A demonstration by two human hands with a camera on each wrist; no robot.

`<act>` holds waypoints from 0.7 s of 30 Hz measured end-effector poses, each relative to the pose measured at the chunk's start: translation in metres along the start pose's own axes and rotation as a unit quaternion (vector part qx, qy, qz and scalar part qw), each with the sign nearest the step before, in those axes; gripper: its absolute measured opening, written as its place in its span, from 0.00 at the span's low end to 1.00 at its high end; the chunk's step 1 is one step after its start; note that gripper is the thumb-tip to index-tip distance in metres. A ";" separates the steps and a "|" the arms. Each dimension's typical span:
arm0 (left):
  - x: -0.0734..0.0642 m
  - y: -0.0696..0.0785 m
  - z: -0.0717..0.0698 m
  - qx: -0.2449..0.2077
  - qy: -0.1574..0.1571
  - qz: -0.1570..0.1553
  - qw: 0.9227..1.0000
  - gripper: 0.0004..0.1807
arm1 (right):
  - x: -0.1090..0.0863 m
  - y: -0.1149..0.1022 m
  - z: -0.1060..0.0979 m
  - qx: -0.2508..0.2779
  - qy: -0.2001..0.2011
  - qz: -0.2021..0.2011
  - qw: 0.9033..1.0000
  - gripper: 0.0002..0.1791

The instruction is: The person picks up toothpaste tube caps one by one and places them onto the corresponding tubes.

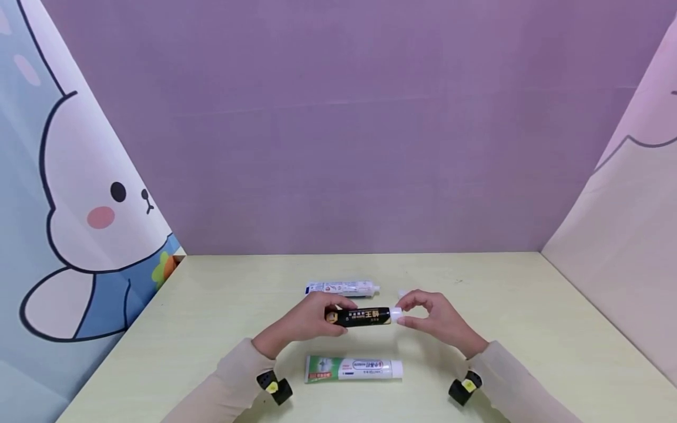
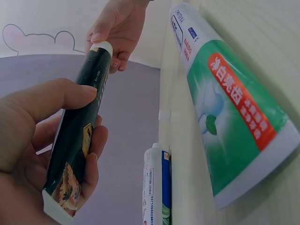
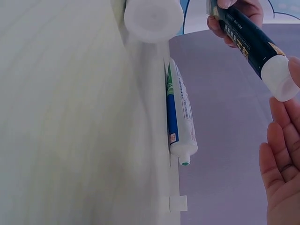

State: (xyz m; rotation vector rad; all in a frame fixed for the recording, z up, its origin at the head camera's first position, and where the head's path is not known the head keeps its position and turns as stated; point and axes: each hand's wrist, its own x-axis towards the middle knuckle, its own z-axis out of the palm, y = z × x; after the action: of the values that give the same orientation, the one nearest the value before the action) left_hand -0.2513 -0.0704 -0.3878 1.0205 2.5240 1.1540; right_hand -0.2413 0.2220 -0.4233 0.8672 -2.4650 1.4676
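Note:
A black toothpaste tube [image 1: 365, 317] is held level above the table, its white cap [image 1: 395, 315] pointing right. My left hand [image 1: 316, 317] grips the tube's body near the flat end, thumb on one side and fingers round the other in the left wrist view. At the other end, my right hand [image 1: 439, 320] pinches the white cap between thumb and fingers. Closer to me lies a green and white toothpaste tube [image 1: 351, 369] with a white cap. Behind the hands is a white and blue toothpaste tube [image 3: 182, 112], its nozzle bare.
A small loose white cap [image 3: 178, 203] rests on the table to the right of the uncapped tube, partly hidden by my right hand in the head view. The pale table [image 1: 238, 276] ends at a purple backdrop [image 1: 338, 147], with printed cloths at both sides.

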 end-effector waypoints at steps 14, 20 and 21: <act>0.001 -0.001 0.001 0.001 0.003 0.006 1.000 0.21 | 0.003 -0.001 0.000 0.010 -0.013 0.003 1.000 0.04; 0.001 0.001 0.001 0.001 0.001 0.018 1.000 0.21 | 0.002 0.000 0.001 0.042 -0.023 -0.003 0.999 0.08; 0.002 0.001 0.001 0.001 0.001 0.019 1.000 0.21 | 0.002 0.000 0.001 0.046 -0.025 -0.001 0.999 0.09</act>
State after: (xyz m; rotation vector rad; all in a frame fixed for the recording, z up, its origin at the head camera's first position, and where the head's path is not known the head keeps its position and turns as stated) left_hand -0.2514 -0.0682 -0.3872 1.0731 2.5186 1.1620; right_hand -0.2433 0.2205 -0.4228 0.9348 -2.4479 1.5895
